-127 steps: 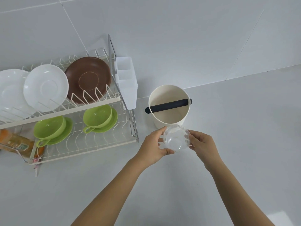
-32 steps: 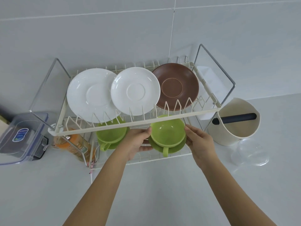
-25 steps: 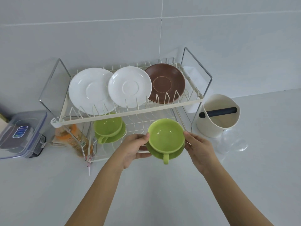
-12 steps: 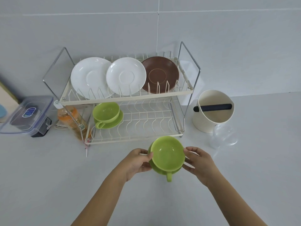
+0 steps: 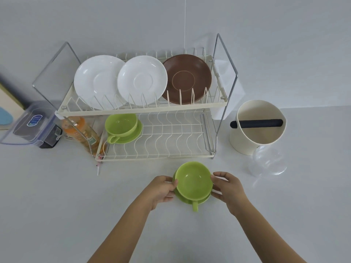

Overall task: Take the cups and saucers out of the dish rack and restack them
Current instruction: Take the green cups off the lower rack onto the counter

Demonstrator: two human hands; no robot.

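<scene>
Left hand (image 5: 161, 190), right hand (image 5: 228, 188) gripping green cup (image 5: 193, 182) plus saucer (image 5: 204, 200), near side of rack (image 5: 155, 158). Probably setting down; second set next.

Green saucer (image 5: 203, 200) mostly under cup (image 5: 193, 180)

There is a single view, from a camera worn on the person's head, looking forward and steeply down over the desk (image 5: 57, 215) toward the tiled wall (image 5: 284, 44) that fills the top of the frame. The wide lens bends straight edges near the borders. Both forearms enter from the bottom edge, and the left hand (image 5: 161, 190) and right hand (image 5: 229, 188) sit just below the middle, close to the lens. The dish rack (image 5: 144, 109) stands farther off, in the upper centre and seen from above and in front. With only one camera, no part of the scene is shared with another view.
</scene>
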